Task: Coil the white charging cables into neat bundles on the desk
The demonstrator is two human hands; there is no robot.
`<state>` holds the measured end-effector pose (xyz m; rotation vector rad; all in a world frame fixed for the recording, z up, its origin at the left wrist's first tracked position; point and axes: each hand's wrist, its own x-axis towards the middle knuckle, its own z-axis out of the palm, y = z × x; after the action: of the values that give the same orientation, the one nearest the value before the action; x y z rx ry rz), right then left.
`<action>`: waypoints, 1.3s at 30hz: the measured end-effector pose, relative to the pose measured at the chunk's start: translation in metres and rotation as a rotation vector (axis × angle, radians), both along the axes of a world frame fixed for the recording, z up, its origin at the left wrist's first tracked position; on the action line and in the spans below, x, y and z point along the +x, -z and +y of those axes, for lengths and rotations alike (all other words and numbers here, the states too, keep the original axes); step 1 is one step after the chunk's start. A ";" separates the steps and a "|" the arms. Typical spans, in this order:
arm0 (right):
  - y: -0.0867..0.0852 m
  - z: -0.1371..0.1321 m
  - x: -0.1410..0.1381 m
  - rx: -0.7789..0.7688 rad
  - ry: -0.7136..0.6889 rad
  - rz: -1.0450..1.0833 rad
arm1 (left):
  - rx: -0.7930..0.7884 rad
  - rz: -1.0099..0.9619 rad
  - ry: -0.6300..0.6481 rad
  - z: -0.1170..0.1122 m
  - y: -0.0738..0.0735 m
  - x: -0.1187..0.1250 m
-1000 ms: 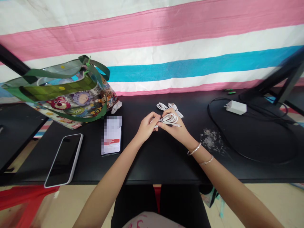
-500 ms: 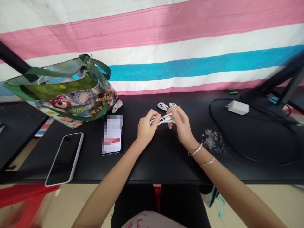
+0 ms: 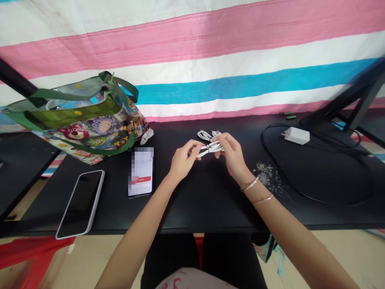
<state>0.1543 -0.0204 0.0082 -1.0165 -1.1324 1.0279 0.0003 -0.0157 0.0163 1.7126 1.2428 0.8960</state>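
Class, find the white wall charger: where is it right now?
In the head view, the white wall charger lies on the black desk, right of the person's right hand, inside a loop of black cable.

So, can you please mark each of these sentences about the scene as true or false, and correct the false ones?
1. The left hand and the right hand both hold a white cable. True.
2. The white charger lies to the left of the hands. False: it lies to their right.
3. The phone in a white case has a lit screen. False: its screen is dark.
4. A printed tote bag stands at the left of the table. True.
5. Two thin bracelets are worn on the right forearm. True.
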 end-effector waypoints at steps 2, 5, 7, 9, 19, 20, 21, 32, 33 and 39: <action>-0.001 0.000 0.000 0.027 0.007 -0.018 | 0.003 -0.014 0.017 0.000 0.000 -0.001; -0.002 -0.001 -0.001 0.060 0.007 -0.037 | 0.034 -0.045 0.039 0.000 -0.001 -0.001; -0.002 -0.002 -0.001 0.066 0.007 -0.043 | 0.051 -0.063 0.047 0.000 -0.001 -0.001; -0.002 -0.002 -0.001 0.065 0.014 -0.050 | 0.051 -0.074 0.050 0.000 -0.001 -0.001; 0.002 0.002 0.004 0.030 -0.059 -0.075 | -0.083 -0.034 0.093 0.000 -0.002 0.000; 0.003 0.002 0.004 0.009 -0.078 -0.045 | -0.091 -0.036 0.086 0.000 -0.003 -0.001; 0.004 0.001 0.004 -0.011 -0.093 -0.011 | -0.098 -0.041 0.078 0.001 -0.003 -0.001; 0.003 0.004 0.014 -0.085 -0.272 0.114 | -0.238 -0.239 0.073 0.006 0.000 -0.003; 0.004 0.005 0.015 -0.084 -0.274 0.111 | -0.253 -0.261 0.093 0.006 0.000 -0.003; 0.006 0.008 0.011 -0.079 -0.237 0.218 | -0.275 -0.309 0.238 0.005 0.001 -0.003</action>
<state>0.1655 -0.0126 0.0027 -0.8210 -1.0553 1.3476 -0.0025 -0.0109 0.0155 1.4060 0.8894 0.7720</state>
